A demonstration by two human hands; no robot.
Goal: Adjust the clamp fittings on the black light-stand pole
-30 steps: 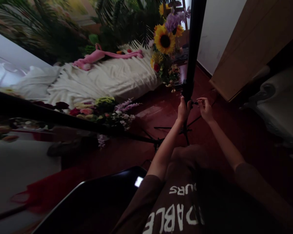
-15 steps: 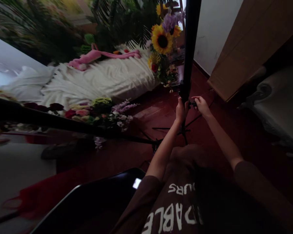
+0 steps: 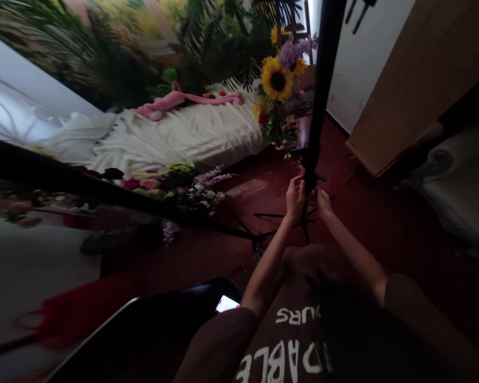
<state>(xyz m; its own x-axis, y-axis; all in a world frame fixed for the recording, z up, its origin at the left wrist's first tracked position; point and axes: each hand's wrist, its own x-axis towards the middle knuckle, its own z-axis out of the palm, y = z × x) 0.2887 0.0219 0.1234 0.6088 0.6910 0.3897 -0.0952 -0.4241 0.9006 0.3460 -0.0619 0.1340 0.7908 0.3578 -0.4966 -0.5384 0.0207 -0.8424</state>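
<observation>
A black upright pole (image 3: 323,80) rises from a stand with spread legs on the dark red floor. My left hand (image 3: 295,198) is at the left side of the pole's lower part, its fingers bent against it. On the right side, my right hand (image 3: 323,202) is close to the pole just below a small black knob (image 3: 322,178); its fingers are dim and partly hidden, and the knob is out of its fingers.
A second black pole (image 3: 123,196) slants across the left. Beyond lie a white-draped bed (image 3: 191,133) with a pink plush toy, flowers (image 3: 277,80), a brown board (image 3: 383,127) and a pale sofa (image 3: 459,170). A lit phone (image 3: 226,304) rests on a black surface.
My right hand has let go of the knob and moved down beside the pole. My left hand has also slid lower on the pole. The view has shifted slightly.
</observation>
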